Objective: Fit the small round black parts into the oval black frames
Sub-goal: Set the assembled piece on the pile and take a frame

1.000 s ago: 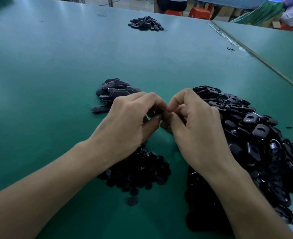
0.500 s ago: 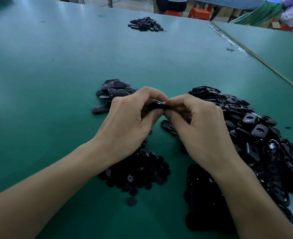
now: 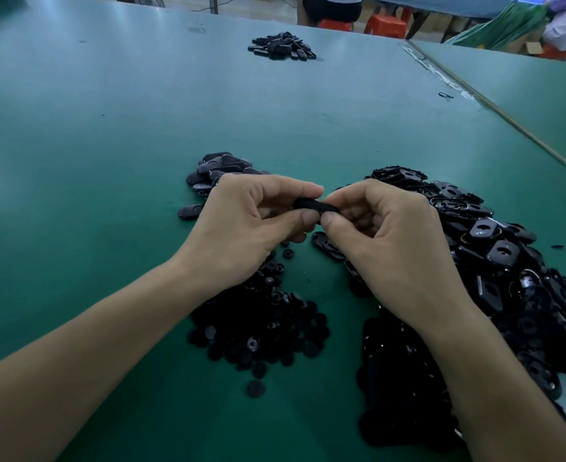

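On the green worktop (image 3: 108, 161), the heap of oval black frames (image 3: 494, 248) spreads to the right. The heap of small round black parts (image 3: 268, 328) lies just left of it. Above them the left hand (image 3: 248, 228) and right hand (image 3: 391, 241) meet, each grip closed in a thumb-and-finger pinch on one end of a single oval frame (image 3: 311, 205). Whether a round part sits in it is hidden. Uneven pressure could seat the part crooked, or pop it loose into the heaps.

Green table (image 3: 108, 161), red stools (image 3: 384, 26) beyond its far edge, a second table (image 3: 541, 95) just beside
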Tool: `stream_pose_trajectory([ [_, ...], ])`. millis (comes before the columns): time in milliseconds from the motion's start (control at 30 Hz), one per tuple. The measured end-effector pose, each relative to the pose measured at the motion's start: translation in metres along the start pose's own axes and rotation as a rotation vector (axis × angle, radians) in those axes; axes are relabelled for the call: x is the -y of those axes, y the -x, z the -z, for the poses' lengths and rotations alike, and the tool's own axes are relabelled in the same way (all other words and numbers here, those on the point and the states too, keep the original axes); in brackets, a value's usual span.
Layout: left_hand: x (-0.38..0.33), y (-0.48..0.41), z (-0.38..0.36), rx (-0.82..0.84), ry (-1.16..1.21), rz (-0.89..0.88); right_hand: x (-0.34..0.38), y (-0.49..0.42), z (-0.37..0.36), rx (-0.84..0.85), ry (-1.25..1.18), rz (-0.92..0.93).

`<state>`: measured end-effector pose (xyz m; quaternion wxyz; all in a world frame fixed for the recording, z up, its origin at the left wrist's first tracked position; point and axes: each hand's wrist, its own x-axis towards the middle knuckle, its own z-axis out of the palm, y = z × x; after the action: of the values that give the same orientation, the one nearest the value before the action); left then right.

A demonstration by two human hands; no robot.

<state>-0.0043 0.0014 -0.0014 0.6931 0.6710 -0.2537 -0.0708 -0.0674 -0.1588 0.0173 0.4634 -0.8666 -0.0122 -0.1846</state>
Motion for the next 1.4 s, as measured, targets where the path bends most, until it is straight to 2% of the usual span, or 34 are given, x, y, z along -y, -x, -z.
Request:
stream_pose_trajectory([
  [400, -0.003, 0.0, 0.0, -0.021, -0.013, -0.035, 0.003, 0.001, 0.002, -0.029, 0.002, -0.02],
  [867, -0.002, 0.003, 0.0, -0.068, -0.257, -0.094, 0.002, 0.003, 0.001, -0.007, 0.07, 0.006],
  [933, -0.001, 0.004, -0.001, -0.098, -0.263, -0.101, 0.003, 0.004, 0.0, -0.029, 0.146, 0.045],
  [1000, 0.001, 0.002, 0.001, -0.172, -0.304, -0.112, 0.003, 0.004, -0.003, -0.033, 0.345, 0.082],
  [1133, 0.005, -0.004, 0.014, -0.375, -0.456, -0.109, 0.002, 0.011, -0.005, 0.157, 0.732, 0.024],
  [1233, 0.007, -0.006, 0.022, -0.492, -0.584, -0.075, 0.002, 0.013, -0.005, 0.268, 0.823, -0.05],
  [1400, 0.012, -0.008, 0.031, -0.54, -0.679, -0.011, 0.004, 0.012, -0.004, 0.247, 0.784, -0.075],
])
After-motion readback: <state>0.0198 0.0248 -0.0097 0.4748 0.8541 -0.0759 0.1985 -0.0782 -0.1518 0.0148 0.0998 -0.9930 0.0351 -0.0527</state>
